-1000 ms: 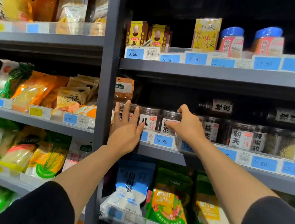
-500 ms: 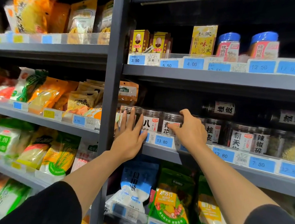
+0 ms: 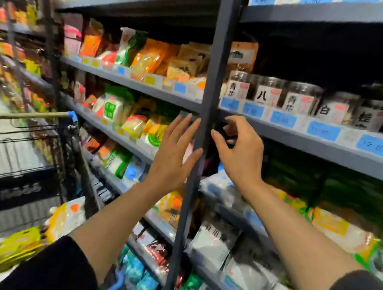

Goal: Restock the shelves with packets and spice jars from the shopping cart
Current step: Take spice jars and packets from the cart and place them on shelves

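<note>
**Both hands empty in front of the shelf post, spice jars above**

A row of clear spice jars stands on the right-hand shelf, each with a white label bearing a large black character. From the left the labels seem to read 青花, 八, 青花, 白, though motion blur makes the smaller print illegible. Blue price tags run along the shelf lip beneath them; their figures are too smeared to read.

The left hand is spread flat, fingers straight and slightly apart, holding nothing, its thumb edge touching or just beside the grey upright post. The right hand is on the other side of the post, fingers loosely bent with thumb and forefinger apart, and it too grips nothing. Both hands are below the jar row and clear of it; the nearest jar is above and slightly right of the right hand's fingertips.

To the left of the post, orange, yellow and green packets fill the shelves. At lower left the shopping cart holds yellow and white packets, well apart from both hands.
</note>
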The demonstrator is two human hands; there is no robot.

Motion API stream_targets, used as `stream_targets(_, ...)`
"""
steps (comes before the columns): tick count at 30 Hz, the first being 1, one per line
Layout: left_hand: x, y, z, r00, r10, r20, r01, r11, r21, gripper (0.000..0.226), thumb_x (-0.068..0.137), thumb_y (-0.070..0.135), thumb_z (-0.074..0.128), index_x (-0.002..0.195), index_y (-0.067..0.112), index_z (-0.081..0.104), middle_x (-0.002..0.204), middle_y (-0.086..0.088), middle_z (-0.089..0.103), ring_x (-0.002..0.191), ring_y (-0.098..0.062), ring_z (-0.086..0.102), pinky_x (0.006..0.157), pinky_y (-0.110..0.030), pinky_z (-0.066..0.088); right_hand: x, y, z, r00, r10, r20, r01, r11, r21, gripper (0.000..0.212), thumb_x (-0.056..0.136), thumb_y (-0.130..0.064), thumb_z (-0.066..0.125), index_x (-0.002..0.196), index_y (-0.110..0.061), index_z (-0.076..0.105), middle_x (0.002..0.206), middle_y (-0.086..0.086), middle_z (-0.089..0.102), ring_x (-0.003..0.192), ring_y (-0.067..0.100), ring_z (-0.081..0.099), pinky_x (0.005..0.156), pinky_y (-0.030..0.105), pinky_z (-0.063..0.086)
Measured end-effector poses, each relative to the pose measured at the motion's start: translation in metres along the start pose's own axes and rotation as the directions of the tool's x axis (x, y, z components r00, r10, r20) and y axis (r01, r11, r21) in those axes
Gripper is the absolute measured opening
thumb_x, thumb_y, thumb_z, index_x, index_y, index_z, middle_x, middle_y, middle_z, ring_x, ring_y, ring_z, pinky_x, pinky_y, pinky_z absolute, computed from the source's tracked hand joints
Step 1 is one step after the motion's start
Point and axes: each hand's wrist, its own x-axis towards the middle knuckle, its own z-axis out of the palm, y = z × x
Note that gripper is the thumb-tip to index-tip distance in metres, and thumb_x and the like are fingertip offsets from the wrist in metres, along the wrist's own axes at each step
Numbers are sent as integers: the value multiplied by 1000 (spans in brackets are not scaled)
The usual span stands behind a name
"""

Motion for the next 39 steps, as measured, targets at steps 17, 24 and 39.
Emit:
stream_targets(17, -329, -170, -177, 531, -841, -109, 770, 424, 477, 66, 92, 20, 63, 149, 7, 32, 156, -12, 30, 146, -29, 20, 120, -38, 13, -214, -129, 283, 545, -63, 836, -237, 945, 226, 31, 85, -31, 67, 107, -11, 58, 87, -1, 59, 82, 19, 55, 65, 28, 36)
stream_targets(24, -378, -237, -142, 262, -959, 103, 833, 279, 479, 71, 93, 27, 62, 151, 9, 24, 156, -12, 27, 144, -28, 21, 119, -38, 19, -264, -91, 362, 198, 82, 977, -230, 973, -35, 30, 83, -28, 70, 102, -8, 60, 98, 10, 64, 95, 27, 59, 78, 34, 47)
stream_targets(39, -417, -297, -31, 74, -967, 243, 905, 168, 391, 79, 90, 35, 65, 151, 8, 24, 156, -11, 29, 144, -25, 23, 117, -31, 17, -339, -26, 447, -10, 444, 896, -225, 872, -434, 68, 87, -27, 64, 142, -13, 26, 134, 20, 40, 120, 37, 46, 91, 39, 41)
